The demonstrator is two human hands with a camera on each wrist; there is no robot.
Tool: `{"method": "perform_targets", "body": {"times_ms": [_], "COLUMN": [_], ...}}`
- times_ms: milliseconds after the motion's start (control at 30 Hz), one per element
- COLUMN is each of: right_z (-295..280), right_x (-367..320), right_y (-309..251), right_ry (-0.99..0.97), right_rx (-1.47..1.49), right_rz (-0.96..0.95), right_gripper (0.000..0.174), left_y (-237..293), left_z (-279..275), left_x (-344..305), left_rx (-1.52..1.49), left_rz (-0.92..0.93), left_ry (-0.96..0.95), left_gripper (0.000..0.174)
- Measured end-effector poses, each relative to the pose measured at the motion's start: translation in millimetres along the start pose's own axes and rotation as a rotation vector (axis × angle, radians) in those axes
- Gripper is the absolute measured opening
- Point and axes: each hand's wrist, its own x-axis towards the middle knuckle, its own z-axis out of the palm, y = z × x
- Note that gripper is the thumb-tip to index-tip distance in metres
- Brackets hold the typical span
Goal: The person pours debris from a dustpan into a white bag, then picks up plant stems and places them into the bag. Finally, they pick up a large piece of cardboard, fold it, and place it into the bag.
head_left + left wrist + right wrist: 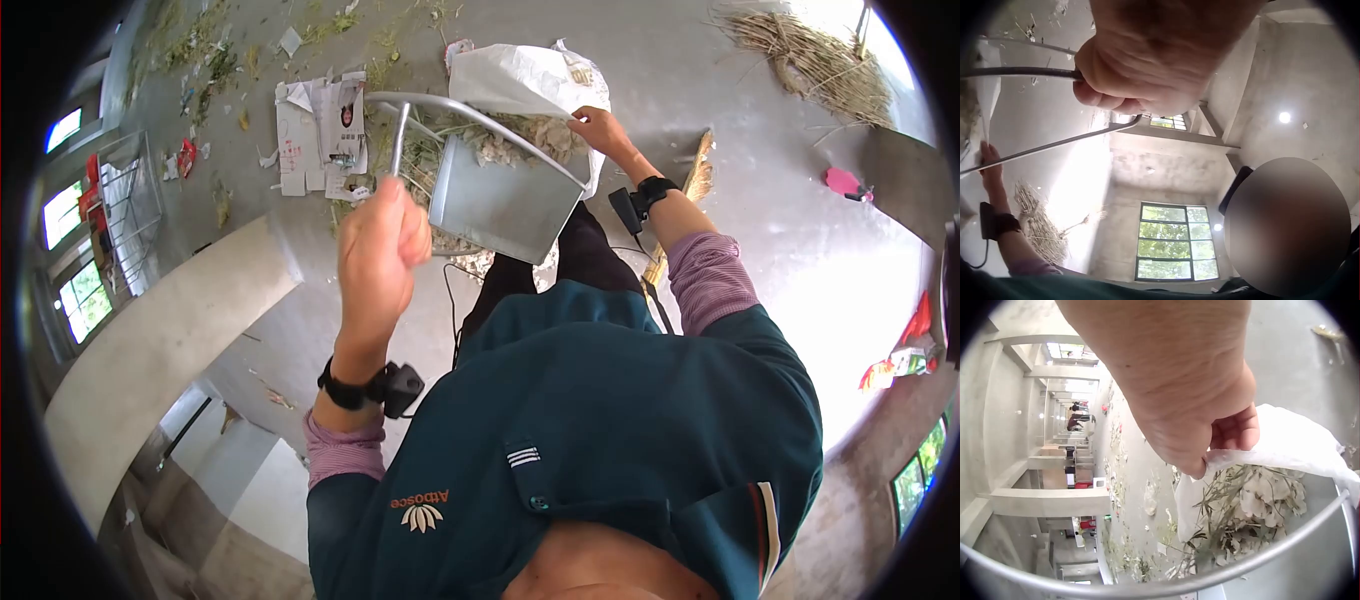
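My left hand (380,240) grips a silver metal tube (400,140), part of a bent tubular frame with a grey panel (490,205). In the left wrist view its fingers are curled round the bar (1029,72). My right hand (600,132) pinches the edge of a white plastic sack (515,75) beyond the panel. The right wrist view shows thumb and fingers at the sack's rim (1260,459). Dry leaves, stalks and pale scraps (1266,500) lie at the sack's mouth, and some rest at the panel's far edge.
Flattened printed cardboard (325,135) lies at the left among scattered plant scraps. A pile of dry stalks (815,65) lies at the far right, with a pink object (845,182) nearer. A wire rack (130,190) stands far left. People (1075,419) are in the distance.
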Motion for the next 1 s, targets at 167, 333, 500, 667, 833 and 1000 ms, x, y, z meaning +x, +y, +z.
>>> {"method": "perform_targets", "body": {"times_ms": [167, 333, 500, 667, 833, 1000], "right_z": [-4.4, -11.1, -7.0, 1.7, 20.3, 53.9], "right_x": [7.1, 13.8, 4.4, -0.6, 9.8, 20.4], "right_y": [-3.5, 3.8, -1.0, -22.8, -52.9, -60.2], "right_ry": [0.048, 0.082, 0.039, 0.152, -0.02, -0.437], "right_rx": [0.068, -0.097, -0.173, -0.287, -0.305, -0.609], "right_rz": [-0.008, -0.011, 0.017, -0.188, -0.806, -0.773], "right_gripper": [0.036, 0.033, 0.032, 0.029, 0.035, 0.044], "left_y": [6.1, -18.4, -15.9, -6.8, 0.0, 10.7], "left_z": [1.3, -3.0, -11.5, -3.1, -4.8, -5.3], "left_x": [-22.0, 9.0, 16.2, 6.5, 1.8, -7.2], "left_rx": [0.044, 0.116, 0.114, 0.201, 0.258, 0.309], "left_rz": [0.099, 0.038, -0.007, -0.002, 0.042, 0.064], "left_ry": [-0.046, -0.011, -0.004, -0.069, -0.144, -0.15], "left_gripper": [0.042, 0.046, 0.046, 0.045, 0.044, 0.042]}}
